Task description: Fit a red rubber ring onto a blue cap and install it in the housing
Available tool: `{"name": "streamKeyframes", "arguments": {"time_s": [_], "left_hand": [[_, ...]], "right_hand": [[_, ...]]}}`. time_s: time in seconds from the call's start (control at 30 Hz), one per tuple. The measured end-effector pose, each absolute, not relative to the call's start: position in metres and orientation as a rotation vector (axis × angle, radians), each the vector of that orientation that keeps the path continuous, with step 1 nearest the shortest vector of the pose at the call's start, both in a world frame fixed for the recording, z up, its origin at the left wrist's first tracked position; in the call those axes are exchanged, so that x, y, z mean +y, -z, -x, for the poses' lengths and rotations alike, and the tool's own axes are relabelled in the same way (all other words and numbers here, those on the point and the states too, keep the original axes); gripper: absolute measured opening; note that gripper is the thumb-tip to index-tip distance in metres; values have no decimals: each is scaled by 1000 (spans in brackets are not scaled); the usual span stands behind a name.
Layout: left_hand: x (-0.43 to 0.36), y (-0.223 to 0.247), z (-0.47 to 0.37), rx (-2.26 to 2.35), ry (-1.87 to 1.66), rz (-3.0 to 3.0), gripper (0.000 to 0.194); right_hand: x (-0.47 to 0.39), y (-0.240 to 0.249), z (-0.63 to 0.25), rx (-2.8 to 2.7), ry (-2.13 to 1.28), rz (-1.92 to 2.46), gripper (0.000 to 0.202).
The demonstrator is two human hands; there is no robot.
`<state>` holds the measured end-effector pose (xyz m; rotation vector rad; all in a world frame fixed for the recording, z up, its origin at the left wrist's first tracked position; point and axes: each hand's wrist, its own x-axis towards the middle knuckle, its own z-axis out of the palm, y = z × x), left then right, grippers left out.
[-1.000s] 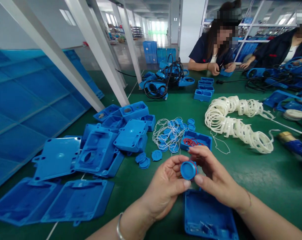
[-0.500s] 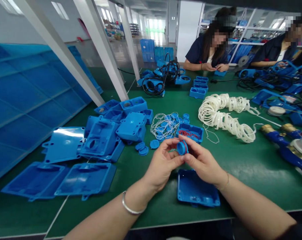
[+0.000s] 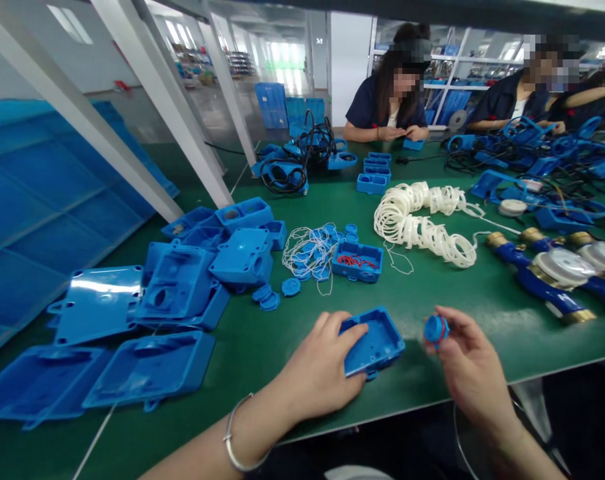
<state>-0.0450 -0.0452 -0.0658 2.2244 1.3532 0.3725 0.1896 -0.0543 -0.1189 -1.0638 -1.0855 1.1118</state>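
My left hand (image 3: pixel 318 368) grips the near-left corner of a small blue plastic box (image 3: pixel 376 343), open side up, tilted up off the green table (image 3: pixel 457 293). A little to the right my right hand (image 3: pixel 465 357) holds a round blue cap with a red ring on it (image 3: pixel 435 329) between thumb and fingertips. A small blue tray with red rings (image 3: pixel 357 261) lies further back. Beside it lies a tangle of white cord with blue caps (image 3: pixel 309 252).
Blue housings and flat lids (image 3: pixel 182 287) crowd the left of the table. A heap of white plastic rings (image 3: pixel 422 223) and brass-ended water meters (image 3: pixel 557 273) lie to the right. Three people work at the far side. White slanted posts (image 3: pixel 147 113) rise at the left.
My hands have parted. The left has let go of the cap and taken hold of the blue box, lifting its edge; the right has carried the cap to the right.
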Motion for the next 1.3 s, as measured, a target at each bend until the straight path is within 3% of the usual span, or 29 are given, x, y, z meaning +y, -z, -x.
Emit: {"name": "streamKeyframes", "arguments": {"time_s": [0.27,0.6,1.1,1.3], "left_hand": [[-68,60,41,1656,-673,-1728,55],[-82,71,40,1853,-896,-1884,58],[-89,77,43,1943,-1127,-2168,49],[-89,77,44,1923,-1059,-2033,56]], "right_hand": [[-66,116,-148,-1556,-701,1065,49],[-53,105,-126,-1675,-502,1036,36],[-53,100,-123,-1857,-296,957,43],[-56,102,-121,-1877,-265,931,52]]}}
